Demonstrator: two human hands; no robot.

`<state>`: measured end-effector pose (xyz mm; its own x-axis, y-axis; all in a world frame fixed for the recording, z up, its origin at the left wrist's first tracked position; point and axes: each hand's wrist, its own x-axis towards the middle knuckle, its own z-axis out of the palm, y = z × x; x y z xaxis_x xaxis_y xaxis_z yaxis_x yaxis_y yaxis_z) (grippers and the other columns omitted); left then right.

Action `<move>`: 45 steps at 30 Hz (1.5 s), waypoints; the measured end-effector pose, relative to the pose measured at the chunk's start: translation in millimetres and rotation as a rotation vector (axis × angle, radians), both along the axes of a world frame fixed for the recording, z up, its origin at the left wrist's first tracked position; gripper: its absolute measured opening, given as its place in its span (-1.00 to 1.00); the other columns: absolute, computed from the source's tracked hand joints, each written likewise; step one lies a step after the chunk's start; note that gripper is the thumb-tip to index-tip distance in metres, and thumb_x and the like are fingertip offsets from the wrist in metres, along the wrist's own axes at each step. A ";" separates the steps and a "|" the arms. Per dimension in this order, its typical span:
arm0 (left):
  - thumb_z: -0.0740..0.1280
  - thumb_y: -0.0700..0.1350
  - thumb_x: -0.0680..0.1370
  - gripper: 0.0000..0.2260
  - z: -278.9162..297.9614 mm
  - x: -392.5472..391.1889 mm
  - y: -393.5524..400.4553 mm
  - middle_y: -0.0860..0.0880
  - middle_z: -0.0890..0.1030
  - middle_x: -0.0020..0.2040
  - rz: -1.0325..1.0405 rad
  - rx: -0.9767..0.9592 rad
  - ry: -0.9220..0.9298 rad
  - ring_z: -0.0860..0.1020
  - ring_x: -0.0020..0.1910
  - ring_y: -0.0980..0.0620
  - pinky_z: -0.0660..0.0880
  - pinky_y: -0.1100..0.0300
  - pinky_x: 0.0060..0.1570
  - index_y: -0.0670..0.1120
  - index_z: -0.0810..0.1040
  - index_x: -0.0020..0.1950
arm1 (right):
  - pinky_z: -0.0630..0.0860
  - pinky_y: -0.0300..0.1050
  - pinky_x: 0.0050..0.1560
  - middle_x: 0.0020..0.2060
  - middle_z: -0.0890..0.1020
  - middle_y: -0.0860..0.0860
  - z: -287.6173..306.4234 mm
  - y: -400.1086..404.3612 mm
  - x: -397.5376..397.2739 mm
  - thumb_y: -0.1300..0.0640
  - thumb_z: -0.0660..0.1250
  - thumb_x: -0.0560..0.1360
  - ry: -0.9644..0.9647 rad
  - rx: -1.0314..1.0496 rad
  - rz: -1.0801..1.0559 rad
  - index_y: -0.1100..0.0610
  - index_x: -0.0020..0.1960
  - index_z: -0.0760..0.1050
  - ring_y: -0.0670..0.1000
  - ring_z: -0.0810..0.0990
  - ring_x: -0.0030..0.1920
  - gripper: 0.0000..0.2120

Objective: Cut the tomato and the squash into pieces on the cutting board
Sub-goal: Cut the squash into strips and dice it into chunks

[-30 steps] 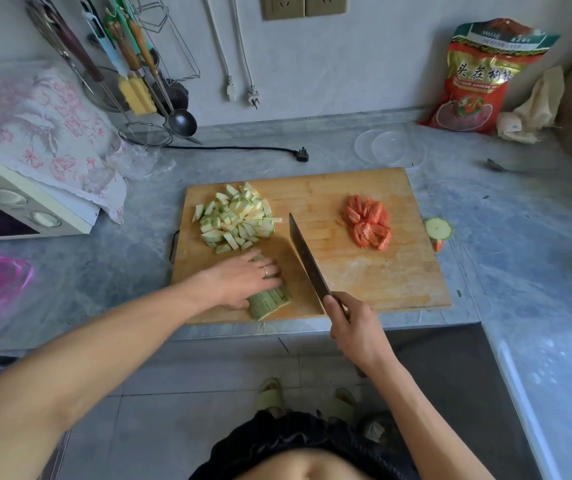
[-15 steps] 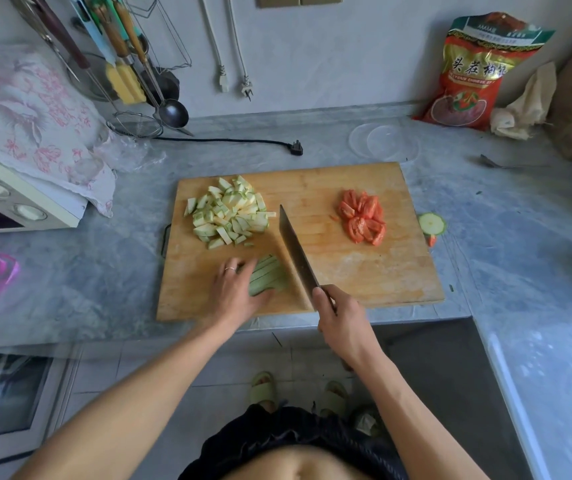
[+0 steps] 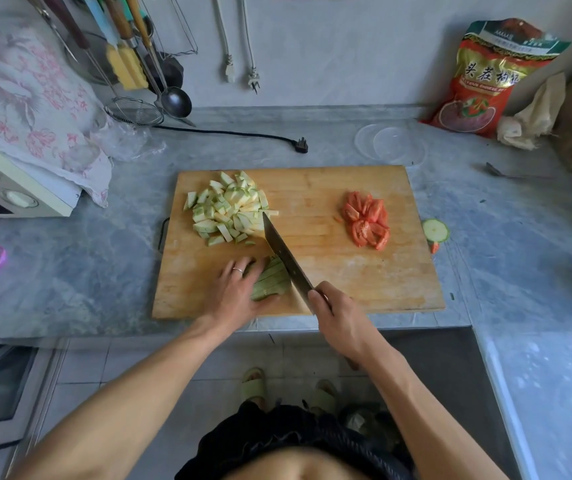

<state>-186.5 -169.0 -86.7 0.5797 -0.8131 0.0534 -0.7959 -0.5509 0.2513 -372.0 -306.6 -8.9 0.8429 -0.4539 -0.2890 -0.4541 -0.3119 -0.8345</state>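
A wooden cutting board [image 3: 329,271] lies on the grey counter. A heap of pale green squash pieces [image 3: 229,209] sits at its back left, and red tomato chunks [image 3: 367,220] lie at its right. Near the front edge my left hand [image 3: 236,292] holds down a bundle of squash strips [image 3: 272,280], fingers curled over it. My right hand [image 3: 336,317] grips the handle of a cleaver [image 3: 284,254], whose blade rests against the right side of the strips and points toward the heap.
A squash slice [image 3: 435,230] and a tomato scrap lie on the counter right of the board. Behind are a clear plastic lid [image 3: 390,145], a black plug and cord [image 3: 300,145], a red bag [image 3: 485,77], hanging utensils [image 3: 139,64] and a cloth-covered appliance [image 3: 18,168] at left.
The squash strips have been turned and shifted away from the board's front edge. The cleaver has moved up against their right side. My left hand has resettled on them.
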 end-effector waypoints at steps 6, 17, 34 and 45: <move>0.18 0.42 0.44 -0.29 0.7 -0.5 -5.1 -0.10 0.56 0.21 -0.020 0.063 -0.043 0.53 0.10 -0.13 0.48 0.00 -0.02 -0.04 0.49 0.39 | 0.32 -0.08 -0.38 -0.39 0.47 0.05 -3.3 -0.8 0.9 -0.01 0.09 0.67 0.028 -0.017 -0.006 0.15 -0.09 0.38 -0.01 0.38 -0.42 -0.72; 0.27 0.23 0.50 -0.47 4.3 3.9 9.1 -0.16 0.52 0.27 -0.141 -0.011 -0.016 0.58 0.03 -0.25 0.54 -0.06 0.00 0.02 0.46 0.41 | 0.20 -0.23 -0.43 -0.44 0.37 0.00 3.1 17.6 -5.2 0.03 0.11 0.68 -0.101 -0.044 -0.074 0.15 -0.16 0.40 -0.08 0.24 -0.45 -0.69; 0.43 0.09 0.48 -0.49 8.2 -9.0 8.5 -0.20 0.53 0.32 -0.060 0.091 -0.077 0.55 0.17 -0.26 0.50 -0.07 0.07 -0.08 0.48 0.38 | 0.11 -0.16 -0.48 -0.44 0.34 0.04 26.4 17.9 -9.1 0.03 0.00 0.66 -0.022 -0.132 0.083 0.07 -0.21 0.22 0.00 0.18 -0.51 -0.72; 0.49 0.08 0.40 -0.49 5.1 -13.7 4.5 -0.20 0.59 0.22 -0.024 0.033 -0.146 0.59 0.04 -0.23 0.50 -0.03 -0.07 -0.15 0.55 0.26 | 0.36 -0.04 -0.19 -0.21 0.50 0.06 23.1 23.6 -1.8 -0.08 -0.07 0.67 0.234 -0.208 0.130 0.05 0.07 0.32 0.05 0.44 -0.24 -0.72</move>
<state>-200.2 -164.5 -81.6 0.5480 -0.8294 0.1086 -0.8357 -0.5373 0.1137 -373.8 -283.0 14.2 0.8191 -0.4169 -0.3942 -0.5715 -0.5324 -0.6244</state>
